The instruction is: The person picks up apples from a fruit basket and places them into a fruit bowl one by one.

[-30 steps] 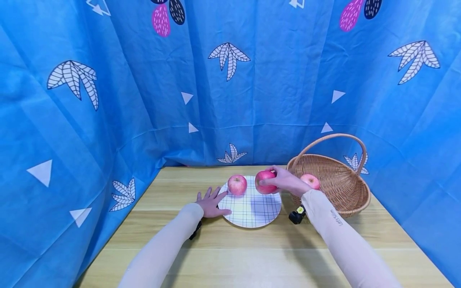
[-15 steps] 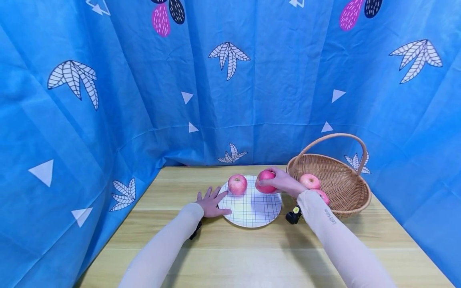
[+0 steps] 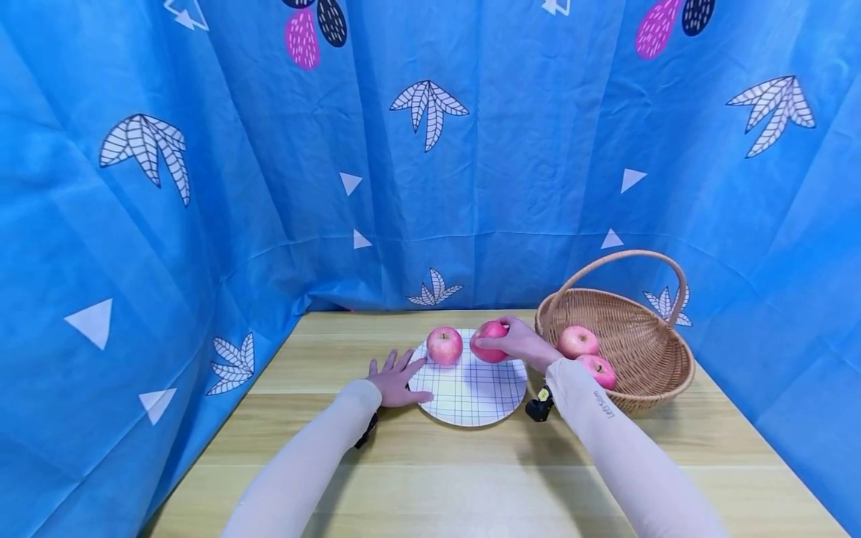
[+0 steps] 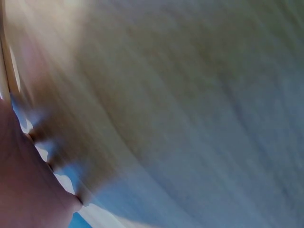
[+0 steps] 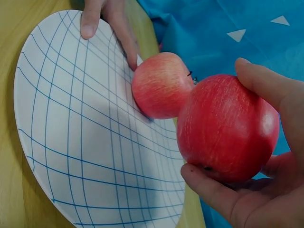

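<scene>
Firmly curled, fingers (image 5: pixel 266 85) and thumb of the right hand (image 3: pixel 521 345) round a deep red apple (image 5: pixel 228 127), thumb beneath, fingertips over the top. Held just above the far right edge of a white plate (image 5: pixel 71 142) with a blue grid, close beside a paler pink apple (image 5: pixel 159 91) resting on the plate's far part; whether the two apples touch, cannot tell. Black wrist-worn camera (image 3: pixel 538 407) below the right sleeve, near the plate's right edge.

Spread and straight, fingers of the left hand (image 3: pixel 393 379), palm down on the table (image 3: pixel 430 478), fingertips lying over the plate's left rim and holding nothing. From the right wrist view, two of those fingertips (image 5: pixel 90 23) on the rim near the pale apple. From the left wrist view, only blurred wood and a strip of skin.

Further right, near the table's right edge, a wicker basket (image 3: pixel 662 373) with an arched handle, two more pink apples (image 3: pixel 578 341) inside, against its left wall. Behind and on both sides of the table, a blue curtain (image 3: pixel 269 149) printed with white leaves and triangles.
</scene>
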{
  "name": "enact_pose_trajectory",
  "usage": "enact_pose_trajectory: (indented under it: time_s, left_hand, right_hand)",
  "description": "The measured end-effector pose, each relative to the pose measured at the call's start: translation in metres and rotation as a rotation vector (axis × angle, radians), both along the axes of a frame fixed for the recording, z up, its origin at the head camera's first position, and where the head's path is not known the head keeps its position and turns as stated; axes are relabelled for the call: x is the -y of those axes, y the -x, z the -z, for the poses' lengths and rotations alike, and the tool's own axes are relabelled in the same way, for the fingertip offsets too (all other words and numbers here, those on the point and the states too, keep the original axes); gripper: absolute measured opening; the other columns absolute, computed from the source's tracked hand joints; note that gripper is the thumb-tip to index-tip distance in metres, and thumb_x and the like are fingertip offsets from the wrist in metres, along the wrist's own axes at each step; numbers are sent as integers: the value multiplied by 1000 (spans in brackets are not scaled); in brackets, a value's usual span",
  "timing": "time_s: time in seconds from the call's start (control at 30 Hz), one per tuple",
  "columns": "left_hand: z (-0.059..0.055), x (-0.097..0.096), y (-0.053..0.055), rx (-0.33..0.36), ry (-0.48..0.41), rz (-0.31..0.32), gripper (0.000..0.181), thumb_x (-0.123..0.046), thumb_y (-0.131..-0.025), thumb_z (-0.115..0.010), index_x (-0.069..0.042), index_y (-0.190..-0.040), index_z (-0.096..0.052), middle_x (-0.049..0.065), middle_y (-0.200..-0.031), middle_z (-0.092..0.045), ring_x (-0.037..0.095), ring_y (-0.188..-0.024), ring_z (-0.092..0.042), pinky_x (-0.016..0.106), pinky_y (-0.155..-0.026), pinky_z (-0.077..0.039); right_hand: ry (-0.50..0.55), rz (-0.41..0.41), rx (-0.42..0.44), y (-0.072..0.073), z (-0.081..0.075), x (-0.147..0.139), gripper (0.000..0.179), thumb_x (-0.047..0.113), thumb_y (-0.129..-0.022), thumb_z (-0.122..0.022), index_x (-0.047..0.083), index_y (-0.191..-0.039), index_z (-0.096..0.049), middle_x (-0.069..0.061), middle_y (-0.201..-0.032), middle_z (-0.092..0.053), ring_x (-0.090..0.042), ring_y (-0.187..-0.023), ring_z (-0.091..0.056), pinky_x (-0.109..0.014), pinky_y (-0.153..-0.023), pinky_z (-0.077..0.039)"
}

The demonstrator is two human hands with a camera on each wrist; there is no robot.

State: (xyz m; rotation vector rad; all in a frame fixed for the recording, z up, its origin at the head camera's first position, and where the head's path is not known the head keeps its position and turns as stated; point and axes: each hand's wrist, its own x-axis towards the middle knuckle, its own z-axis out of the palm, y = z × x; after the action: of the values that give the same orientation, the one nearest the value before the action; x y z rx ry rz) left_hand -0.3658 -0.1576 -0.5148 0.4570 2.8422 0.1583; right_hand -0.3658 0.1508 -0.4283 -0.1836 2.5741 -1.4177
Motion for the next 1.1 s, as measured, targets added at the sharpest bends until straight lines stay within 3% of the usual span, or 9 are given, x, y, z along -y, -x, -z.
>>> enact_pose_trajectory:
  time_s: [0.27,0.53,0.93,1.1]
  left_hand:
    - [-9,-2,-6,4,-1,2,99,-90,-80,-40,-39,-161,-18,2,-171,-7,41,-156,-2,73,-117,-5]
    - [-15,-2,-12,11,-4,17,96,-86,-84,-41,-34,-162,-19,5,-171,-7,42,-156,-2,72,-117,-4]
    - [-12,-3,-10,2,-5,-4,97,-88,-82,-43,-37,-161,-19,3,-171,-7,41,-156,-2,73,-117,-5]
    - [5,1,3,16,-19,-8,104,-95,-75,-40,-42,-161,-16,0,-172,-2,39,-156,4,74,-116,0]
  right_hand:
    - [10,50,-14,5,8,7,83,47,-80,-83,11,-143,-42,-16,-132,-60,-32,-121,-59,-44,-101,-51]
    - [13,85,-40,8,15,11,78,41,-81,-83,11,-142,-46,-16,-133,-60,-31,-121,-60,-43,-101,-52]
    - [-54,117,-93,15,27,15,75,48,-79,-83,10,-135,-52,-15,-126,-64,-30,-116,-62,-44,-101,-51]
    - [-95,125,-108,17,30,15,78,50,-79,-83,9,-137,-51,-15,-128,-64,-31,-118,-61,-45,-103,-49]
